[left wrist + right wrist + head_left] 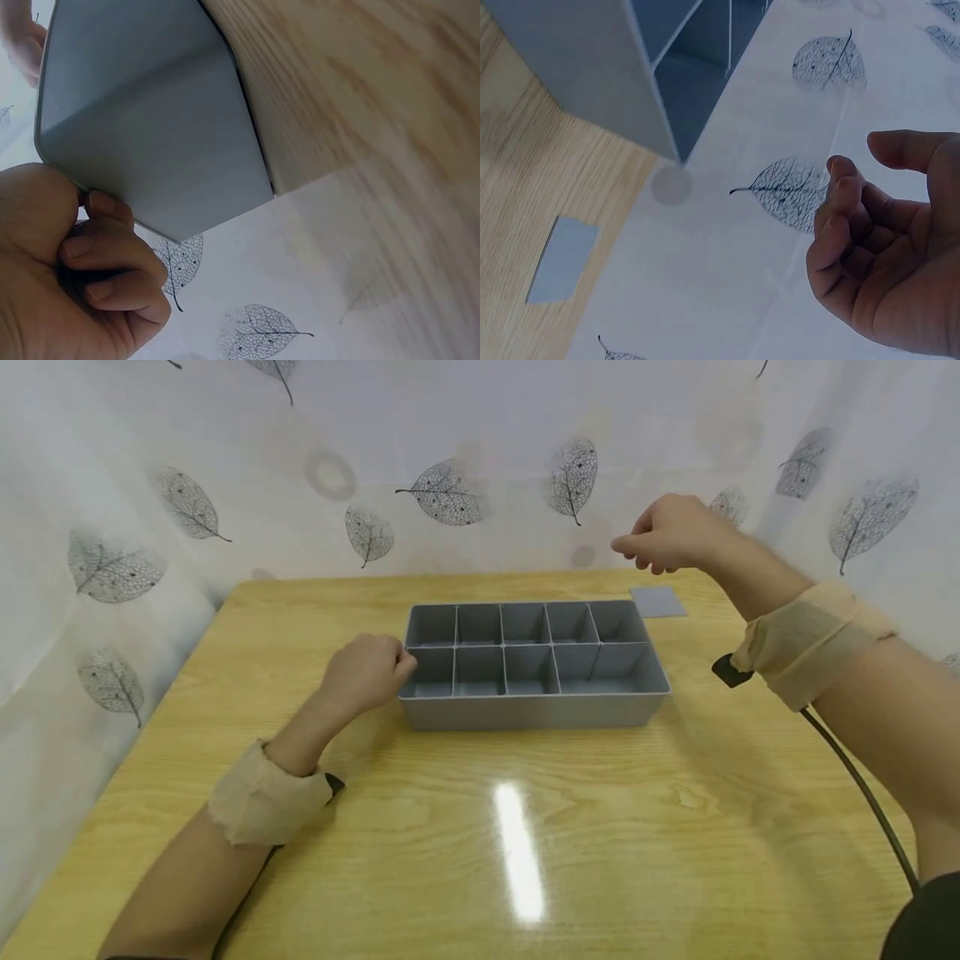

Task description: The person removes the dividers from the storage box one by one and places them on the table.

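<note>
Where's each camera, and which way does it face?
Head: on the head, facing forward and down at the gray box; left hand, right hand and forearms show.
Left wrist: on that wrist, facing the box's outer wall; left hand grips the rim, right hand partly shows.
Right wrist: on that wrist, facing past the box's corner; right hand shows.
Head and right wrist share the flat gray piece.

Box point(534, 712) on table point(375, 852) — panel point(660, 602) beside its back-right corner.
</note>
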Motion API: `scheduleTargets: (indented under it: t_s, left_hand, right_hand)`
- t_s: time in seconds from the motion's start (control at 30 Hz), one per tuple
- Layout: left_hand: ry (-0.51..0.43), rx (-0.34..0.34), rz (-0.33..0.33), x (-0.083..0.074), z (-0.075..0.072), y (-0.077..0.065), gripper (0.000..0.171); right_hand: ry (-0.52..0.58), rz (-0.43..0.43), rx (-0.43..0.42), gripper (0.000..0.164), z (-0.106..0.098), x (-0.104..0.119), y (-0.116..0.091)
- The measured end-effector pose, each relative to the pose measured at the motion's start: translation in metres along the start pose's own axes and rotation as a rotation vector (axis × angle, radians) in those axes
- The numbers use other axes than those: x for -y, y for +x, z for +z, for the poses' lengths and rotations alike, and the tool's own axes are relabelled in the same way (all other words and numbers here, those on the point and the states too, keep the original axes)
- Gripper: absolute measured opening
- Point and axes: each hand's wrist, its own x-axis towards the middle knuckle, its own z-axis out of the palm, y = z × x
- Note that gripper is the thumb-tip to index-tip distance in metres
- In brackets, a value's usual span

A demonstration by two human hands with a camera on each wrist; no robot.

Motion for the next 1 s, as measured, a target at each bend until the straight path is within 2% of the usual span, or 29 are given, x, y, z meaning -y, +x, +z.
scheduleTargets:
  t_s: [0.2, 0.33, 0.47, 0.77, 1.0]
  left_hand:
    - [-0.012, -0.002, -0.032, 0.001, -0.005, 0.003, 0.026]
    - [-0.022, -0.002, -0.048, 0.001, -0.004, 0.005, 0.027]
    - [-0.021, -0.006, -0.058, 0.001, -0.004, 0.009, 0.027]
    - [0.062, 0.039, -0.065, 0.003, -0.008, 0.014, 0.027]
    - [0.065, 0.08, -0.046, 0.006, -0.013, 0.015, 0.041]
  right_hand:
    - [-0.059, -0.12, 0.041, 0.048, 0.011, 0.04, -0.015]
    - [-0.108, -0.222, 0.012, 0.044, 0.021, 0.059, -0.024]
    - [-0.124, -0.283, -0.011, 0.042, 0.031, 0.07, -0.031]
    - [-0.072, -0.289, -0.11, 0.042, 0.058, 0.078, -0.043]
    - [-0.021, -0.267, -0.134, 0.043, 0.085, 0.077, -0.052]
